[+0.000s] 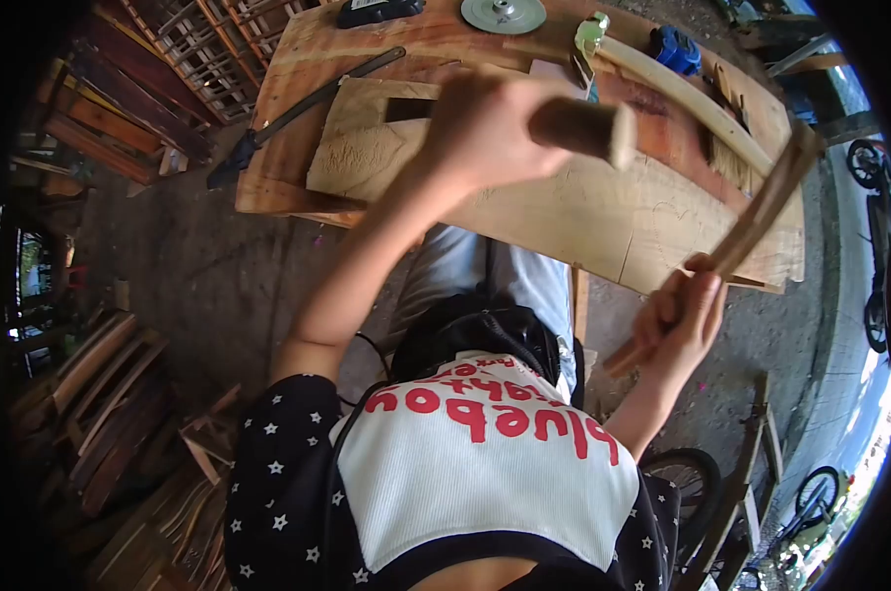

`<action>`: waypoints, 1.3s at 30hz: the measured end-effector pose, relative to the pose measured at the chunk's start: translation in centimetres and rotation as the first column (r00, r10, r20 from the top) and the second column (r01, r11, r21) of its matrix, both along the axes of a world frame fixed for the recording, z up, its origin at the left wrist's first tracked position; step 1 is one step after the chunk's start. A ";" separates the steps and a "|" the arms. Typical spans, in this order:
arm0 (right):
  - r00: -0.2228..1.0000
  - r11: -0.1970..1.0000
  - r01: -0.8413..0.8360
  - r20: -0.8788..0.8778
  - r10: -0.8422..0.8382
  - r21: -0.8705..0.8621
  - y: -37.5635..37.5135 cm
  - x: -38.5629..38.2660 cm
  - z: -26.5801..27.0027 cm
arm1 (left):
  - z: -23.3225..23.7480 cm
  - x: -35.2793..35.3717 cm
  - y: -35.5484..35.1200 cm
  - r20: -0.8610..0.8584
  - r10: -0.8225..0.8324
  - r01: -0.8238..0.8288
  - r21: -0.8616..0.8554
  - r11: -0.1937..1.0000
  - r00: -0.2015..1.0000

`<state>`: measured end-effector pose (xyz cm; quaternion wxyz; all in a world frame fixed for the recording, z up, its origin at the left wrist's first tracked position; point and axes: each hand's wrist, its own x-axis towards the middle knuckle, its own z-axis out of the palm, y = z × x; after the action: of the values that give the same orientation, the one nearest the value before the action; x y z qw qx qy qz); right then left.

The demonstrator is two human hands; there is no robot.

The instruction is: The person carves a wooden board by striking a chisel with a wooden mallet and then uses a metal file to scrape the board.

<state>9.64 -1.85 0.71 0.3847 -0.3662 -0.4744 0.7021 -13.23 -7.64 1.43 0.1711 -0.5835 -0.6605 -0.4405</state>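
Observation:
My left hand [495, 128] is closed around a thick round wooden handle [588, 130], blurred, above a pale wooden board [564, 217]; what lies beyond the fist is hidden. A dark rectangular slot [409, 109] shows in the board beside that fist. My right hand [677, 315] grips a long brown wooden stick [770, 202] near its lower end, in front of the table edge. The stick slants up and to the right, over the board's right end.
On the wooden table [278, 118] are a dark metal bar [327, 96], a grey disc [503, 12], a long-handled tool [687, 91], a blue tape measure [675, 49] and a brush [729, 163]. Wood pieces [121, 404] are stacked at left; bicycles [818, 492] stand right.

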 end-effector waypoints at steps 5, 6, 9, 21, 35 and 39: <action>0.957 0.953 0.291 0.028 -0.290 -0.086 1.4 5.2 -2.0 | -0.5 9.8 4.8 0.081 -0.333 0.342 -0.279 0.897 0.939; 0.934 0.933 0.353 0.084 -0.348 -0.069 1.5 5.9 -2.0 | -0.7 11.1 5.6 0.072 -0.407 0.409 -0.296 0.863 0.911; 0.921 0.924 0.382 0.087 -0.379 -0.009 2.2 8.6 -3.3 | -1.0 14.0 7.0 0.055 -0.484 0.475 -0.313 0.822 0.873; 0.674 0.609 0.731 -0.459 -0.579 0.307 5.4 13.3 0.8 | -0.4 12.5 7.6 0.181 -0.223 0.274 -0.343 0.899 0.958; 0.721 0.762 0.635 -0.451 -0.526 0.127 1.5 5.2 -0.8 | -1.0 9.3 6.2 0.147 -0.079 0.116 -0.258 0.959 0.986; 0.978 0.991 -0.091 0.195 0.071 0.095 -1.0 5.3 -1.4 | -0.8 6.9 5.2 0.066 0.030 -0.010 -0.276 0.961 0.997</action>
<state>14.93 -2.88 -0.74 0.3268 -0.3919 -0.5592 0.6533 -6.33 -2.40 0.67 0.0694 -0.5792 -0.7268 -0.3626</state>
